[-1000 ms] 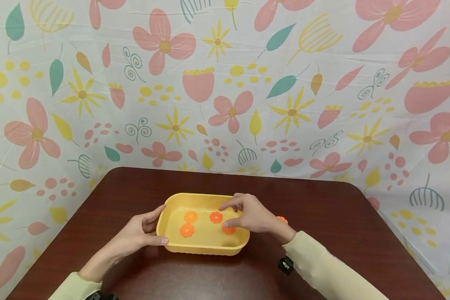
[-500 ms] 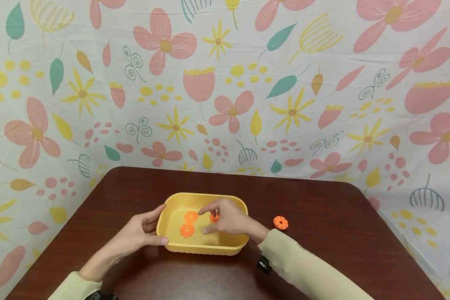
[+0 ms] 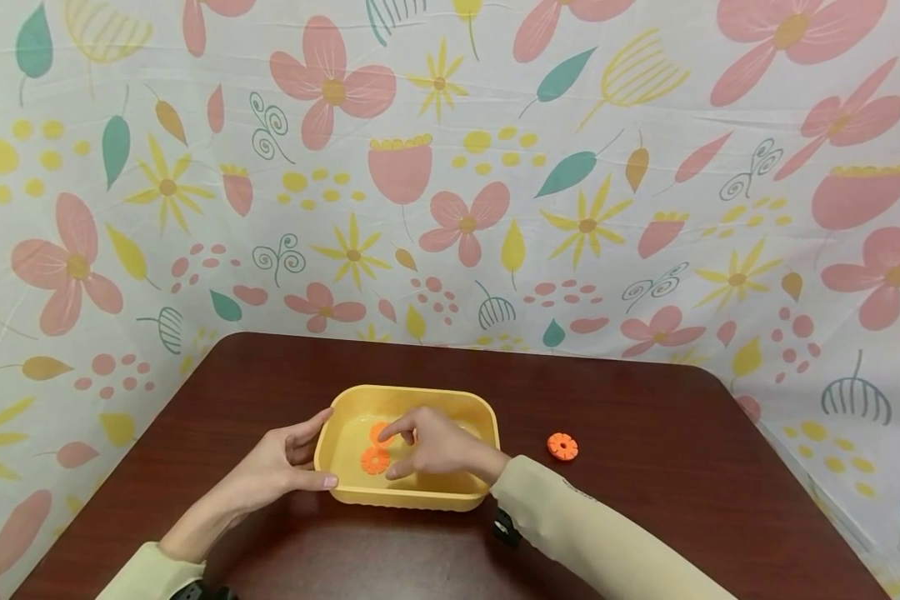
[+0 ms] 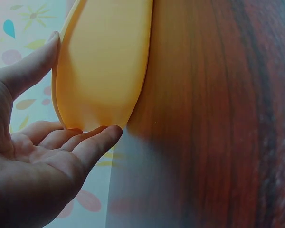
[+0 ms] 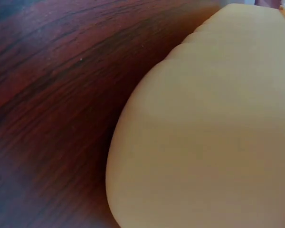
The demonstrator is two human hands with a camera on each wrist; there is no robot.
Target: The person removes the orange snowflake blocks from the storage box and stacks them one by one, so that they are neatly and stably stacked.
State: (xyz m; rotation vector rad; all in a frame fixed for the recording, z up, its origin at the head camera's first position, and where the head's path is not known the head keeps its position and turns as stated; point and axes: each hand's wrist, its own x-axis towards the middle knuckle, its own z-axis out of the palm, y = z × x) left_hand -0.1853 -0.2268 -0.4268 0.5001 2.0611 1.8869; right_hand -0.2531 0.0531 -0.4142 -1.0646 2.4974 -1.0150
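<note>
A yellow plastic basin [image 3: 412,501] with rounded corners sits on the table. My left hand [image 3: 281,462] holds its left end, thumb at the front corner and fingers at the back; the left wrist view shows the fingertips along the rim of the basin [image 4: 104,61]. My right hand [image 3: 438,446] is inside the basin, index finger and thumb spread apart over two orange notched discs. The nearer disc [image 3: 375,460] lies flat between the fingertips' reach and the left wall; the farther disc [image 3: 379,433] is partly covered by the index finger. The right part of the basin floor is hidden behind this hand.
Another orange notched disc [image 3: 562,447] lies on the dark wooden table [image 3: 645,500], right of the basin. A flower-printed cloth [image 3: 450,167] hangs behind the table and along its sides. The right wrist view is filled mostly by the basin's outer wall [image 5: 204,133].
My right hand has moved left inside the basin, from the right-hand discs to the left pair. The disc on the table has come into full view. My left hand stays put.
</note>
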